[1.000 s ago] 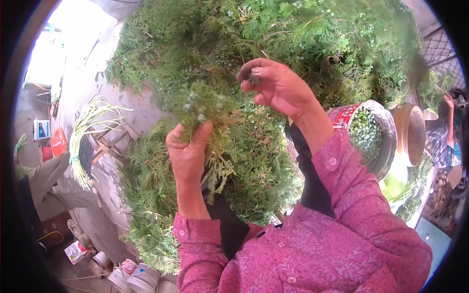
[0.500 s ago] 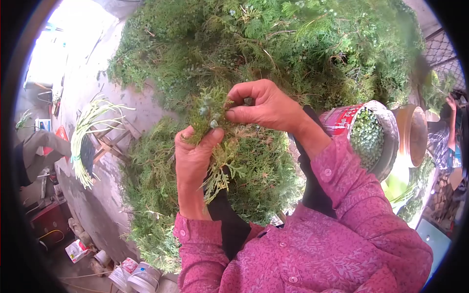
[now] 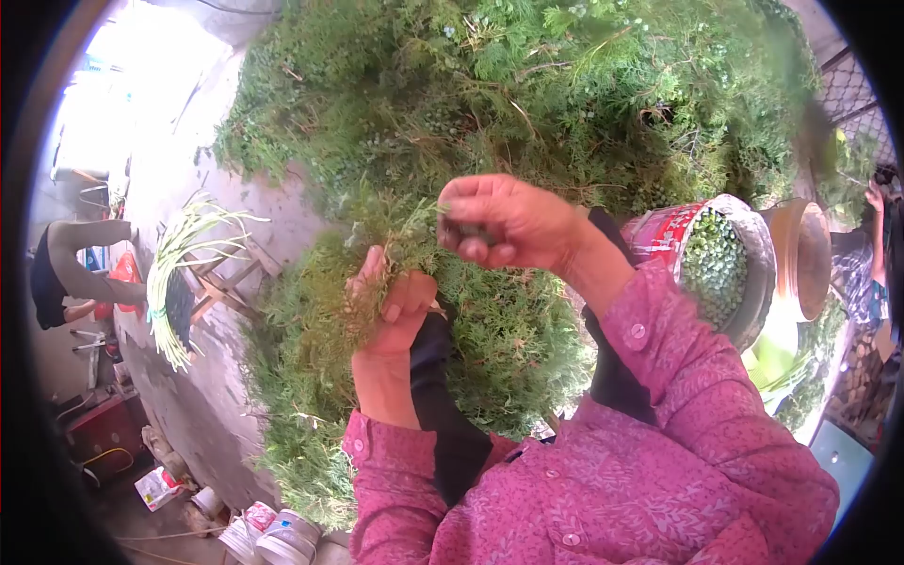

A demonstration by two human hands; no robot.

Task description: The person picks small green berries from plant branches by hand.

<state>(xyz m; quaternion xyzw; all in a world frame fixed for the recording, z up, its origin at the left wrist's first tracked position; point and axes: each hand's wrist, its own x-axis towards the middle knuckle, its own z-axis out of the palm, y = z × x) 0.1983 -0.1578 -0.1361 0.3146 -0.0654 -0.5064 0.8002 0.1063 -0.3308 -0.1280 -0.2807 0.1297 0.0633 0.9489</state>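
Observation:
My left hand (image 3: 394,306) is closed around a leafy evergreen sprig (image 3: 363,273), its foliage blurred by motion. Just to the right, my right hand (image 3: 513,221) is curled, with its thumb and fingertips near the sprig's tip. A few small grey-green cones (image 3: 474,231) show in its palm, partly hidden by the fingers. Below and beyond both hands lies a large heap of cut evergreen branches (image 3: 377,94), dotted with cones. To the right of my right hand stands a red-and-white bucket (image 3: 652,229) holding many picked green cones (image 3: 713,268).
A tan bucket (image 3: 800,259) stands beyond the red one. On the left, long pale-green stems (image 3: 169,282) lie over a wooden stool (image 3: 221,292). A person bends over (image 3: 71,259) at far left; another person's arm (image 3: 878,231) shows at far right. White buckets (image 3: 282,541) sit lower left.
The sprig in my left hand has turned and tipped leftward, and that hand has rotated. My right hand has moved slightly down and curled more. The person at far left has shifted.

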